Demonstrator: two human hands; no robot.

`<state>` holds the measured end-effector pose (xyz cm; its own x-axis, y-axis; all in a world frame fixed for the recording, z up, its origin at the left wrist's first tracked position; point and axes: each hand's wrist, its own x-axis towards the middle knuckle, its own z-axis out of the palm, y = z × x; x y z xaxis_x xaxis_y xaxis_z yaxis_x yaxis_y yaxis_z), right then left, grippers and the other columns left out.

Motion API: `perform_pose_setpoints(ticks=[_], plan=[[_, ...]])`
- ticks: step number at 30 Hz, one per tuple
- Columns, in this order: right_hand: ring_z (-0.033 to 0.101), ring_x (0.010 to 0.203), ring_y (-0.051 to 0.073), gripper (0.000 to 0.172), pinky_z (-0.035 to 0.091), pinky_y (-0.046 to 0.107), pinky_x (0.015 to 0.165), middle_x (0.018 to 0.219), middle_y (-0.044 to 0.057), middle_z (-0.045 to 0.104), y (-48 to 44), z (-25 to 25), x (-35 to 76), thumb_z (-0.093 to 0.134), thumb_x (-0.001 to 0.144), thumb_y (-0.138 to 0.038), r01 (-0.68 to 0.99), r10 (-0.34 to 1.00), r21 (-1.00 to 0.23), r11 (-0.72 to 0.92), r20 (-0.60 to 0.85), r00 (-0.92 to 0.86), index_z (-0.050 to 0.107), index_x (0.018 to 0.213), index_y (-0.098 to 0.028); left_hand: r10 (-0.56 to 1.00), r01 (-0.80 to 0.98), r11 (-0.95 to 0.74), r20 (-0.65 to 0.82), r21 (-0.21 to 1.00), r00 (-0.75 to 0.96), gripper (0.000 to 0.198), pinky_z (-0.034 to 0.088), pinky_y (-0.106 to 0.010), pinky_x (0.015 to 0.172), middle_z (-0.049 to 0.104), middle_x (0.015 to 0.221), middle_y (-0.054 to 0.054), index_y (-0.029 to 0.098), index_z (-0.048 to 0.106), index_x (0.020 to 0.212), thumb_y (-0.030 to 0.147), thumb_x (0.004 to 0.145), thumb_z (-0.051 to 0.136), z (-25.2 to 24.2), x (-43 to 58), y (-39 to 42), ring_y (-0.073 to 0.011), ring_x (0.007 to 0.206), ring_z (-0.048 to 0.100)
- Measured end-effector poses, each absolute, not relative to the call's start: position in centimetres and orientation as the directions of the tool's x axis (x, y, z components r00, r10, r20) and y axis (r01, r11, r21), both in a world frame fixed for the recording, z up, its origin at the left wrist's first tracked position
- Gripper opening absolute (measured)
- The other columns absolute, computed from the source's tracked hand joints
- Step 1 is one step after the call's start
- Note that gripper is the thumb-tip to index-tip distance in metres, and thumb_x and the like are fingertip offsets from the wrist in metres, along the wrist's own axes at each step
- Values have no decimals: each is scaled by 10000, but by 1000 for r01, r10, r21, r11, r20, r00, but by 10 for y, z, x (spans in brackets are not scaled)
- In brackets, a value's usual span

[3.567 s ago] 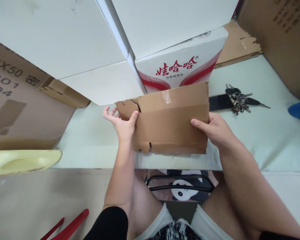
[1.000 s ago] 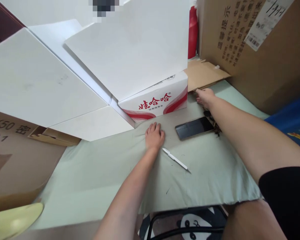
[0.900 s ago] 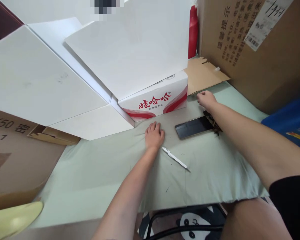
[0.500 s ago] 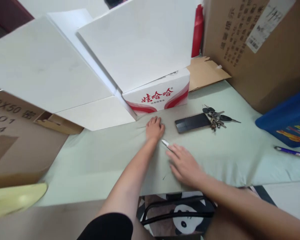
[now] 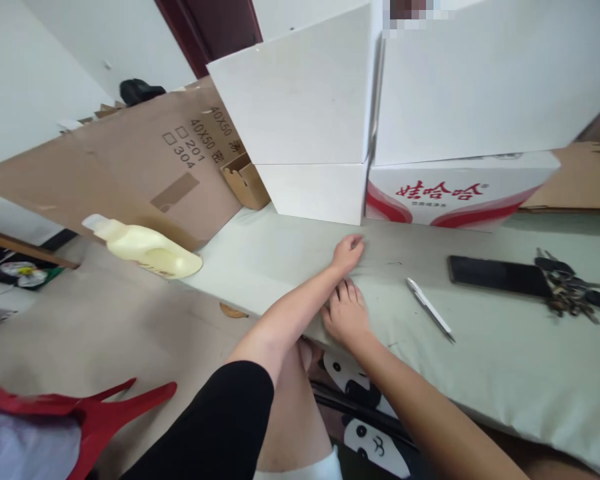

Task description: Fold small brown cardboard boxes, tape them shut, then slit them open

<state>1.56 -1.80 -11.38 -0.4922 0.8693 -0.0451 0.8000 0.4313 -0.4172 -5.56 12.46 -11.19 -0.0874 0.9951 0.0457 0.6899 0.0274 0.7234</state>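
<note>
The left hand (image 5: 348, 255) rests at the table (image 5: 290, 267), forward of the right hand. Its fingers are curled into a narrow, loose grip; whether the hand encloses anything cannot be determined. The right hand (image 5: 349, 315) lies palm down nearer the front edge of the table, fingers moderately wide and extended, with the fingertips directed toward the left wrist. Contact between fingertips and wrist cannot be confirmed.

The pen (image 5: 430, 310), white with a dark tip, lies on the cloth to the right of both hands, set diagonally with its tip toward the front edge. It is near the right hand but apart from it. Farther right lies the phone (image 5: 500, 275), its screen dark. The keys (image 5: 575, 293) lie in a bunch against the right end of the phone.

Behind the pen and phone stands the printed box (image 5: 445, 198), white with red characters and red bands. A plain white box (image 5: 310, 190) stands to its left. A small brown box (image 5: 250, 183) is positioned between the plain white box and the large carton (image 5: 180, 150). The yellow bottle (image 5: 145, 248) is located at the left end of the table.
</note>
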Motion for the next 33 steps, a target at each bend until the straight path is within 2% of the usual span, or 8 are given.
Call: perform_pose_setpoints(ticks=[7, 10, 14, 19, 22, 25, 30, 33], plan=[[376, 1555, 338, 562, 279, 519, 1278, 1640, 162, 460, -31, -124, -58, 419, 992, -295, 706, 797, -434, 560, 49, -602, 521, 1512, -106, 987, 795, 85, 58, 601, -149, 189, 579, -333, 983, 795, 1002, -41, 188, 743, 1005, 140, 841, 661, -71, -256, 92, -209, 984, 747], [396, 1541, 343, 543, 294, 535, 1263, 1626, 150, 484, -34, -129, -62, 402, 1002, -316, 724, 806, -396, 564, 74, -587, 547, 1490, -129, 948, 809, 157, 143, 566, -284, 204, 535, -415, 1079, 736, 1142, -91, 186, 701, 1051, 138, 857, 659, -40, -323, 114, -258, 1125, 691], [415, 1533, 324, 532, 312, 512, 1258, 1622, 120, 497, -33, -129, -61, 426, 999, -366, 754, 818, -362, 547, 42, -573, 573, 1474, -179, 870, 772, 210, 246, 600, -428, 481, 343, -546, 1257, 486, 1485, -183, 121, 582, 1305, 107, 843, 714, -1, -375, 165, -342, 1416, 485], [376, 1562, 294, 547, 287, 477, 1282, 1659, 72, 453, -29, -129, -62, 436, 1003, -432, 776, 829, -349, 525, 4, -559, 559, 1491, -217, 806, 834, 196, 400, 515, -436, 686, 229, -547, 1317, 313, 1632, -151, 33, 379, 1477, 202, 921, 745, 25, -394, 216, -303, 1562, 240], [366, 1569, 286, 547, 281, 469, 1287, 1670, 53, 438, -27, -129, -62, 435, 1003, -446, 784, 833, -350, 513, -21, -554, 555, 1492, -235, 821, 836, 301, 321, 459, -472, 505, 237, -641, 1274, 351, 1626, -139, 25, 493, 1361, 262, 972, 710, 27, -390, 226, -344, 1576, 195], [358, 1571, 295, 547, 264, 476, 1292, 1666, 62, 443, -26, -127, -62, 431, 1001, -444, 781, 836, -380, 496, -34, -548, 557, 1488, -228, 829, 863, 295, 340, 410, -445, 301, 296, -634, 1242, 473, 1554, -121, 33, 585, 1242, 264, 1049, 583, 26, -383, 223, -330, 1547, 248], [345, 1574, 295, 539, 244, 481, 1295, 1659, 77, 452, -25, -127, -61, 433, 997, -422, 763, 829, -404, 505, -20, -559, 554, 1479, -213, 835, 871, 324, 321, 369, -446, 297, 296, -676, 1221, 461, 1582, -158, 44, 613, 1170, 312, 1072, 533, 31, -384, 203, -358, 1558, 197], [350, 1567, 300, 533, 244, 488, 1290, 1650, 95, 462, -25, -127, -61, 433, 995, -406, 751, 825, -416, 513, 0, -565, 555, 1471, -199, 835, 854, 318, 306, 411, -458, 225, 244, -676, 1250, 480, 1549, -151, 96, 601, 963, 303, 1044, 574, 38, -391, 179, -366, 1553, 183]])
